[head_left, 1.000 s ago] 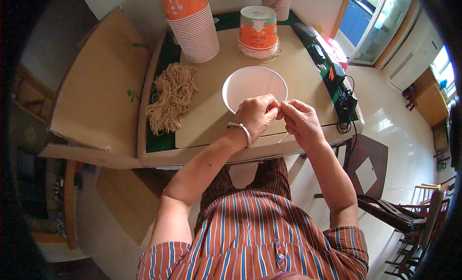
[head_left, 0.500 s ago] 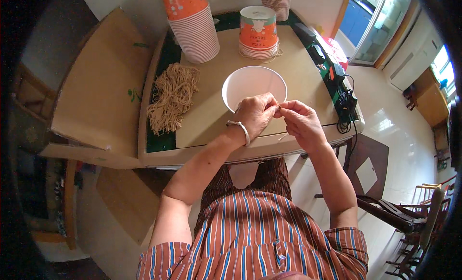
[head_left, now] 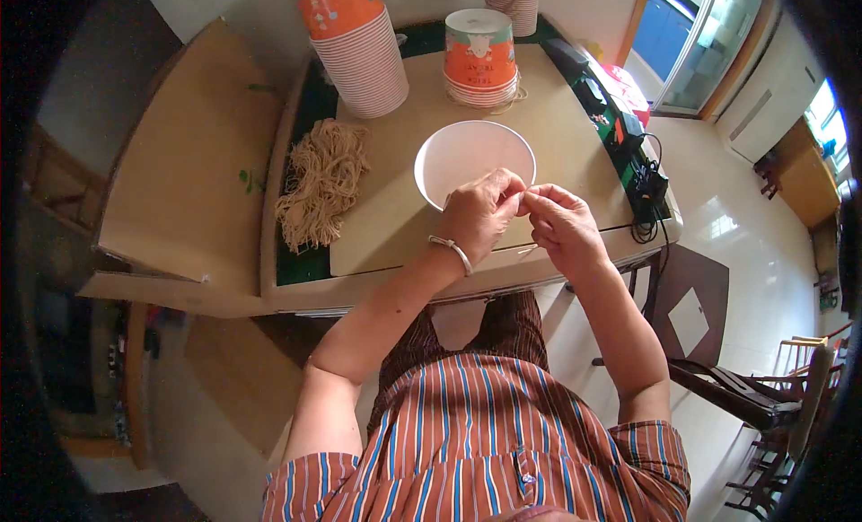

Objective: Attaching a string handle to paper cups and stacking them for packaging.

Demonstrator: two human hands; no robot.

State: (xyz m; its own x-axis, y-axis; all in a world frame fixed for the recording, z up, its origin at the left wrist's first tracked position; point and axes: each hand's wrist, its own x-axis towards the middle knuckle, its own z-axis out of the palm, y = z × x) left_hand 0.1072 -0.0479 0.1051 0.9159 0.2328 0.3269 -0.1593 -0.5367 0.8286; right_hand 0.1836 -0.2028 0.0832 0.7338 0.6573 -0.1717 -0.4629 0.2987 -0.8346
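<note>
The cup (head_left: 467, 154) stands on the table (head_left: 404, 239), mouth up, directly in front of the person, with both hands at the near right part of its rim. The left hand (head_left: 483, 212) lies over the near edge and hides part of it; its thumb and forefinger are drawn together, but what they grip is hidden, so I cannot tell. The right hand (head_left: 564, 224) is just beside the cup, pinching a thin string (head_left: 528, 249) whose pale end shows below the fingers. The fingertips of both hands meet.

The cup is round, smooth and white inside. Left of it lies loose yarn (head_left: 323, 185), beige, twisted and tangled. Beyond stand a tall stack (head_left: 364, 69) of nested cups with ribbed white rims and a short stack (head_left: 482, 64), bottom up, with string at its foot. The table has a tan panel and green border; black cables (head_left: 648, 185) coil at its right edge. A brown cardboard box (head_left: 184, 163) stands at left.

Dark lettering is printed on the short stack's orange band, beneath a pale figure.
</note>
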